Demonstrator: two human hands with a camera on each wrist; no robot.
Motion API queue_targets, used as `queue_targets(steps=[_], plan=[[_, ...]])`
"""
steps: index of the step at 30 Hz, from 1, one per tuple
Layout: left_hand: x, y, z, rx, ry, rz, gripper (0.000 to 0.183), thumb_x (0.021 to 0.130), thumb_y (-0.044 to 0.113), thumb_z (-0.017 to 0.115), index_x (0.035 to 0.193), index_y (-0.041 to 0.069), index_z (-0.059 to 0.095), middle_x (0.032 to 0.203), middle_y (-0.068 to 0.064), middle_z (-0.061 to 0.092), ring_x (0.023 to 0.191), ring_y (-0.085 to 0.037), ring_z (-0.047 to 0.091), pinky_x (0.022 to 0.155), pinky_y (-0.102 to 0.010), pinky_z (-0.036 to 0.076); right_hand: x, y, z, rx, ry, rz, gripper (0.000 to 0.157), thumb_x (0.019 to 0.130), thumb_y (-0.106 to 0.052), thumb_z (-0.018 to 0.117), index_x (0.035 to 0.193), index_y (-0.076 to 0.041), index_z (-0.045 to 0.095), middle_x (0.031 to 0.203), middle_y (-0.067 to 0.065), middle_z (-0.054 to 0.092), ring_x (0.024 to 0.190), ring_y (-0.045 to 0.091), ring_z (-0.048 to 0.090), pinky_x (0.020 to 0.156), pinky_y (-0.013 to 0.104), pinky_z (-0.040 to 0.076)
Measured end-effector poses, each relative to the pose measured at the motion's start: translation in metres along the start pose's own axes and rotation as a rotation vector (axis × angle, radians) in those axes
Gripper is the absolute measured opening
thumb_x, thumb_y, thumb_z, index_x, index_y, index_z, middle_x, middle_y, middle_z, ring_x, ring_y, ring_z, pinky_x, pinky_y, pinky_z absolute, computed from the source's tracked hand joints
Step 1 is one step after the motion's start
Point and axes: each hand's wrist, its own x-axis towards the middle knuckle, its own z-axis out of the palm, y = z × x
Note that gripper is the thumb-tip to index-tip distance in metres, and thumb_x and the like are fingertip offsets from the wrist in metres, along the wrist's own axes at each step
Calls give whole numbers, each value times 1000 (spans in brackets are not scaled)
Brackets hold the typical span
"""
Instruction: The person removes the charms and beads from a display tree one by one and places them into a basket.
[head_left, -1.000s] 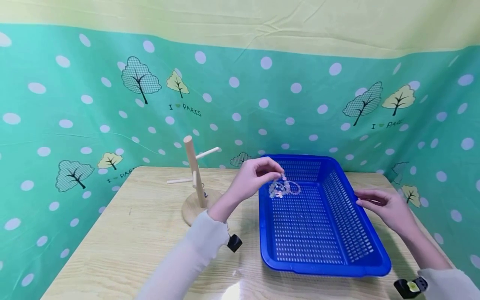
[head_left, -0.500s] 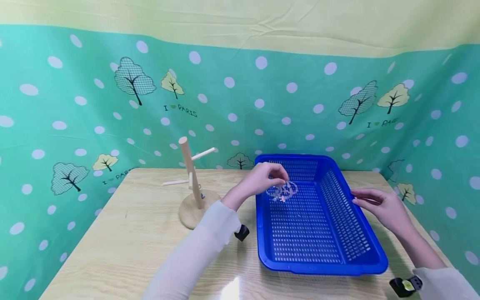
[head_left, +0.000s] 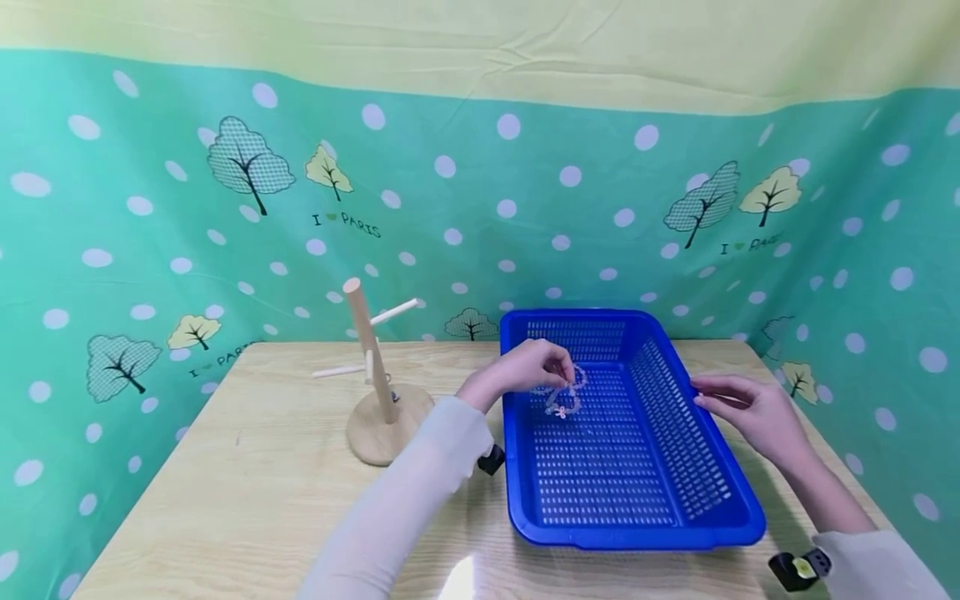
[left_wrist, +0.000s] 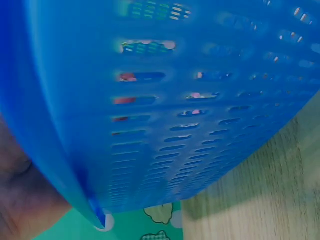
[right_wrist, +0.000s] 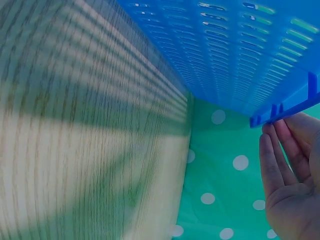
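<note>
My left hand [head_left: 536, 365] reaches over the left rim into the blue plastic basket [head_left: 630, 535]. Between thumb and fingertips it pinches a clear beaded bracelet [head_left: 576, 402], hanging low over the basket floor with a small pink flower on it. More pale bead loops lie close by, partly hidden by the hand; how many I cannot tell. In the left wrist view, the basket wall [left_wrist: 90, 100] covers most of the hand, with beads glimpsed through the slots. My right hand [head_left: 753, 414] holds the basket's right rim; its fingers [right_wrist: 272, 165] meet the rim's underside in the right wrist view.
Left of the basket stands a wooden stand [head_left: 382, 417] with a round base and thin pegs sticking out sideways. Both it and the basket rest on a light wooden table [head_left: 247, 483]. A green dotted curtain [head_left: 420, 225] closes off the back and sides.
My left hand has moved down and slightly forward into the basket, lowering the beads toward its floor. The right hand stays at the rim. The whole head view has shifted a little.
</note>
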Motion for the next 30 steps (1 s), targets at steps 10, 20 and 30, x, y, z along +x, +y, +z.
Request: queue_targets(steps=[10,20,30], plan=[[-2,-1,-6,72,115,-16,7,95,9,68,94,14,72,98,1,73,88,-8,66,82,-20,55,1,-3,3,3,12,-40,30,93,-18,72,116,1,71,100,-23,69,88,-16,63,72,4,53],[-25,14,-34,10,196,54,6,97,11,65,100,11,71,105,-4,73,97,-13,69,89,-25,56,-1,1,2,-19,24,-25,30,93,-16,71,119,0,71,105,-13,72,91,-21,59,74,1,50],[-65,40,-53,-35,312,149,8,97,14,66,104,12,69,104,-1,73,97,-11,68,89,-24,56,-3,-2,2,-16,7,-1,34,95,-23,70,120,-1,70,102,-28,66,90,-21,59,75,1,50]])
